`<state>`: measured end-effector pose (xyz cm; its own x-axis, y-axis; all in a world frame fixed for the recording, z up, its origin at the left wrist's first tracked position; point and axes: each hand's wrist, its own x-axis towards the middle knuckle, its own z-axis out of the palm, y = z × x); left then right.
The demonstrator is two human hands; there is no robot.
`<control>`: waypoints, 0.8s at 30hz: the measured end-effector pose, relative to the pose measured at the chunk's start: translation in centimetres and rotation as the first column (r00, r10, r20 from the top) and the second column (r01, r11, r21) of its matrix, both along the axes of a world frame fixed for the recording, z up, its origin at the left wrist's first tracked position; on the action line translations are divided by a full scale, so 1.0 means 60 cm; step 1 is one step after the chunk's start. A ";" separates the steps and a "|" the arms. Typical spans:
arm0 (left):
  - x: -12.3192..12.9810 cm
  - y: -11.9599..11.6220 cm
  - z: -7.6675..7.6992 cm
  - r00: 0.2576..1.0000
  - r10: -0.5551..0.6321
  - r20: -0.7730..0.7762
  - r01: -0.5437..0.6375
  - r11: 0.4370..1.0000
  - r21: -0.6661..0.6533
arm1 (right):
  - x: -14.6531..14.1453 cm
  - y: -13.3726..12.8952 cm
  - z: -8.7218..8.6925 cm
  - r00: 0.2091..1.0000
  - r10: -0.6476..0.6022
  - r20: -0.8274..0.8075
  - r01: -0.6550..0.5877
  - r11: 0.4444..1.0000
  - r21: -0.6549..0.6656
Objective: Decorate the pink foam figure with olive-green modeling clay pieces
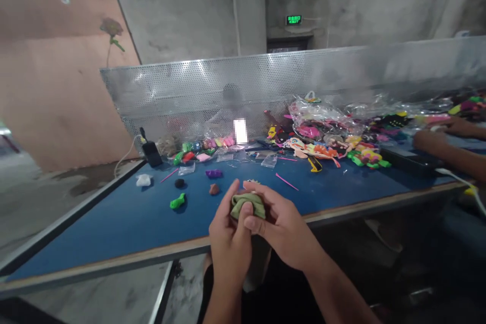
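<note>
An olive-green soft lump (253,204), folded or twisted, is held between both hands just above the table's front edge. My left hand (230,235) wraps its left side, with the thumb pressed on top. From the right, my right hand (279,223) closes round it, its thumb near the other thumb. Beyond the hands on the blue table (152,228) lie a brown lump (214,189), a purple piece (214,173), a bright green piece (177,201), a black lump (179,183) and a white lump (144,180). The underside of the held lump is hidden.
A pink stick (286,181) lies beyond my right hand. Colourful pieces and plastic bags (322,121) are heaped along the perforated metal screen (190,91). A black device (152,153) stands at the left, a black box (410,161) at the right, near another person's arms (451,147).
</note>
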<state>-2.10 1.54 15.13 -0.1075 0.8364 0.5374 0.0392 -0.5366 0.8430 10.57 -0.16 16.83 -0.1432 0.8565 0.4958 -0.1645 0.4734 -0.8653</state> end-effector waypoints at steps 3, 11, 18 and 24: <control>-0.007 0.005 0.000 1.000 -0.016 -0.013 0.015 0.997 -0.070 | 0.002 0.001 -0.001 0.986 -0.140 0.096 0.140 0.990 0.009; -0.009 0.010 -0.006 0.990 0.083 0.112 -0.066 0.987 -0.144 | 0.035 0.017 -0.007 0.937 -0.344 0.059 0.345 0.939 -0.006; -0.022 0.011 -0.020 0.935 0.056 0.350 -0.053 0.998 -0.020 | 0.068 0.042 -0.018 0.741 -0.670 0.039 0.670 0.742 0.023; 0.004 0.002 -0.008 0.993 -0.119 0.003 0.117 0.983 0.140 | 0.014 0.015 -0.015 0.914 -0.404 0.041 0.401 0.914 0.054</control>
